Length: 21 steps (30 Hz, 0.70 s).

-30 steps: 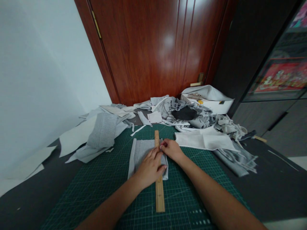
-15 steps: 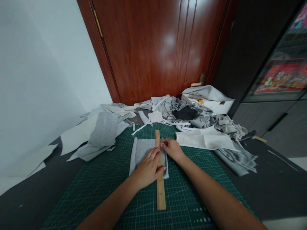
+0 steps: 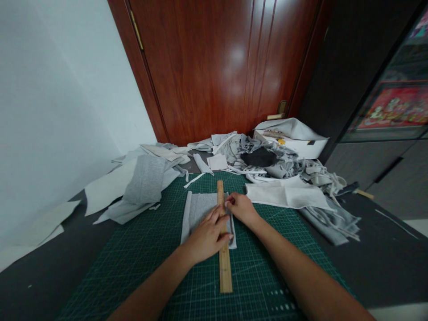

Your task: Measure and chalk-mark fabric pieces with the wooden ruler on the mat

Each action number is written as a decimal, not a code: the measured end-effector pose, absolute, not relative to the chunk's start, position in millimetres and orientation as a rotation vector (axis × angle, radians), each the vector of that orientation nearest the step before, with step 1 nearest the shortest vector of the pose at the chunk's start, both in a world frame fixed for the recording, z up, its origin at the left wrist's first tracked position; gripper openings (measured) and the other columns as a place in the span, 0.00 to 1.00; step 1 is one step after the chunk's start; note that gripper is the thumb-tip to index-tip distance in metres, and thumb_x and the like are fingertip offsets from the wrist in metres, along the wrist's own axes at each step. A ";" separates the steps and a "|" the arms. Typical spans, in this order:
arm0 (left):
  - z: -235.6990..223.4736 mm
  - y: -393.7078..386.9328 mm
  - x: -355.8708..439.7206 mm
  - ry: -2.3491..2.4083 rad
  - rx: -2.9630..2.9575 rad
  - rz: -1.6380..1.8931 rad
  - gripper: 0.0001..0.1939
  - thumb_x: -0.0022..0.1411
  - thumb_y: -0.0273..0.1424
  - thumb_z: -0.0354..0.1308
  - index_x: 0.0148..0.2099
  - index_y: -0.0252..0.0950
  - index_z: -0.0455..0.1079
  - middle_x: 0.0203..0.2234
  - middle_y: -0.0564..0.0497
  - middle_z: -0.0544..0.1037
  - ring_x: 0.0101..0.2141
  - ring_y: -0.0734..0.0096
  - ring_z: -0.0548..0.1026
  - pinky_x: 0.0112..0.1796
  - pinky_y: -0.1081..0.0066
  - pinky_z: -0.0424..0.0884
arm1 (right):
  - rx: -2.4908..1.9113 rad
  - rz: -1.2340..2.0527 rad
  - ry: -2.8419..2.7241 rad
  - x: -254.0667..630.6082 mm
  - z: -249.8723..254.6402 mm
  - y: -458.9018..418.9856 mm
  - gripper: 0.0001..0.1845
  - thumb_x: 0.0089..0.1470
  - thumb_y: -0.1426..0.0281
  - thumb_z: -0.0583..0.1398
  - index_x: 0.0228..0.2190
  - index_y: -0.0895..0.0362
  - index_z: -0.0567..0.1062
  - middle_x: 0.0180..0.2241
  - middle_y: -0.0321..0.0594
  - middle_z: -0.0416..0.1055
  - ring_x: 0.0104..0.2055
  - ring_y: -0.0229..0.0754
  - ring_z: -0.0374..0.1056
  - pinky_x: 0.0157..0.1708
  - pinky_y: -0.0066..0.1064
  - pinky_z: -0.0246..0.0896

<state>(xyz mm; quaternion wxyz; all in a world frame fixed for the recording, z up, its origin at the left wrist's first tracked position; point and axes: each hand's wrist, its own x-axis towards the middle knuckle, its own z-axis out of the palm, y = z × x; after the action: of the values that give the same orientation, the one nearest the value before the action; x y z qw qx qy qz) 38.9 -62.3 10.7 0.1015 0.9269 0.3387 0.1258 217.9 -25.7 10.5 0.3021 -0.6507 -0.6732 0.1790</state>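
Note:
A light grey piece of fabric lies on the green cutting mat, with a folded strip along its left side. A wooden ruler runs lengthwise over it, close to its right edge, and sticks out past both ends. My left hand rests flat across ruler and fabric, fingers spread and thumb to the right of the ruler. Just right of the ruler, my right hand pinches at the fabric's upper right edge; its fingertips partly cover what they hold.
Grey and cream fabric pieces lie at left by the wall. A heap of scraps and a white box stand at back right. A white cloth strip overlaps the mat's right side. A wooden door rises behind.
Almost nothing differs. Both hands, the ruler and the fabric keep their places relative to one another; the view has shifted very slightly.

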 end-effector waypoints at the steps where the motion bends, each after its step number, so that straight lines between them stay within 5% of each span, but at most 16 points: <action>1: 10.8 -62.4 38.8 0.997 2.741 0.374 0.25 0.64 0.40 0.54 0.61 0.39 0.60 0.66 0.45 0.51 0.64 0.54 0.49 0.61 0.53 0.53 | -1.726 0.481 -1.792 217.6 11.4 -26.7 0.07 0.51 0.73 0.58 0.32 0.58 0.77 0.32 0.39 0.76 0.34 0.40 0.70 0.34 0.26 0.57; 9: 16.5 -63.7 39.2 0.926 2.769 0.338 0.20 0.65 0.33 0.55 0.59 0.48 0.66 0.67 0.52 0.46 0.64 0.50 0.48 0.61 0.52 0.52 | -1.792 0.491 -1.771 216.6 13.0 -27.0 0.09 0.54 0.71 0.57 0.35 0.58 0.77 0.34 0.40 0.76 0.36 0.39 0.70 0.35 0.26 0.57; 21: 15.5 -63.1 39.1 0.914 2.770 0.332 0.20 0.65 0.33 0.54 0.58 0.48 0.66 0.68 0.53 0.43 0.65 0.49 0.46 0.61 0.50 0.52 | -1.809 0.523 -1.791 215.1 19.6 -32.2 0.09 0.52 0.72 0.58 0.33 0.58 0.78 0.33 0.40 0.77 0.35 0.39 0.70 0.34 0.26 0.56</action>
<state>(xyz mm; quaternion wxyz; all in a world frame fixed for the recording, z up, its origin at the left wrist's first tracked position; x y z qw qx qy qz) 39.1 -63.1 15.5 0.1028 0.9385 0.3097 0.1126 215.1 -32.2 19.6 0.2683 -0.6706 -0.6639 0.1939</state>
